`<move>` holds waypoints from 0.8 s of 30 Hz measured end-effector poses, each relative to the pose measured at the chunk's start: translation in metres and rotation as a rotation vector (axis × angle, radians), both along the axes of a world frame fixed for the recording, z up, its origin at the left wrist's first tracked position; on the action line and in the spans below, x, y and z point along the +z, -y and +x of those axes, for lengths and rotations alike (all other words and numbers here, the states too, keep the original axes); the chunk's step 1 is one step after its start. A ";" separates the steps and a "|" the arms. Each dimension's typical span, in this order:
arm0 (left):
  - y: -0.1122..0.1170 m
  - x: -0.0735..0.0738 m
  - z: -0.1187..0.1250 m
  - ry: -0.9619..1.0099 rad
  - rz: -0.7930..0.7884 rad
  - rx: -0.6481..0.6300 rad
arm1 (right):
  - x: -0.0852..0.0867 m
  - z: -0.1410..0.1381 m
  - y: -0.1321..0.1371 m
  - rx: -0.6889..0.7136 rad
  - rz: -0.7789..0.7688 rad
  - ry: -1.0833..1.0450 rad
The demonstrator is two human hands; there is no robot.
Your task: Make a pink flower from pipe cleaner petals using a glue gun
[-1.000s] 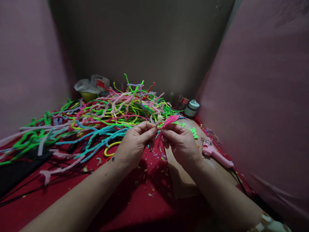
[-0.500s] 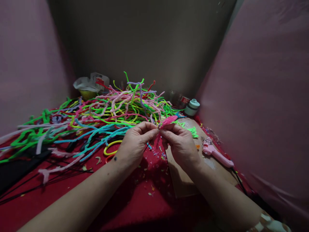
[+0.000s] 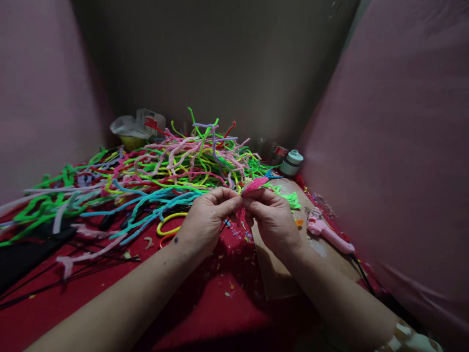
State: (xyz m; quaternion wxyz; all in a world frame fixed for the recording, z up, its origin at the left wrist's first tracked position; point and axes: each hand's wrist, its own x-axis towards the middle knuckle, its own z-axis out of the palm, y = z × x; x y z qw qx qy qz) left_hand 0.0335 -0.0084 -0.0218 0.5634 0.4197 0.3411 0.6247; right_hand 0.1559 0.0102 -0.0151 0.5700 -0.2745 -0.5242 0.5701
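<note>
Both hands meet at the centre, fingertips almost touching. My right hand (image 3: 273,215) pinches a fuzzy bright pink pipe-cleaner piece (image 3: 255,184), shaped like a petal, which sticks out above its fingers. My left hand (image 3: 207,215) is closed in a pinch at the base of the pink piece. From under its fingers a thin dark stem (image 3: 223,226) slants down; how it joins the pink piece is hidden by the fingertips. Behind the hands spreads a large heap of coloured pipe cleaners (image 3: 190,159).
Yellow-handled scissors (image 3: 171,224) lie beside my left wrist. On the right, a pink glue gun (image 3: 330,232) rests on a cardboard sheet (image 3: 278,281). A pale green bottle (image 3: 291,163) stands at the back. Small scraps dot the red cloth (image 3: 205,313).
My hands stay nearly in place, with slight finger movement. The pink piece has shifted a little down and to the left, still pinched.
</note>
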 end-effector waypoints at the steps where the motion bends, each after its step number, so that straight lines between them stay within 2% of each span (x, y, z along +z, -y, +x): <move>1: 0.000 0.000 0.000 0.008 -0.007 -0.008 | 0.000 0.000 0.000 0.000 0.003 0.003; 6: 0.000 0.002 -0.001 0.039 -0.081 -0.088 | -0.001 0.002 -0.001 0.008 0.017 0.033; 15: -0.001 0.004 -0.004 0.113 -0.172 -0.160 | -0.002 0.007 -0.003 -0.012 0.011 0.058; 19: -0.001 0.006 -0.006 0.068 -0.196 -0.215 | 0.001 0.009 -0.001 0.012 -0.003 0.097; 24: 0.002 0.012 -0.007 -0.029 -0.141 -0.200 | 0.006 0.013 0.000 0.100 -0.051 0.048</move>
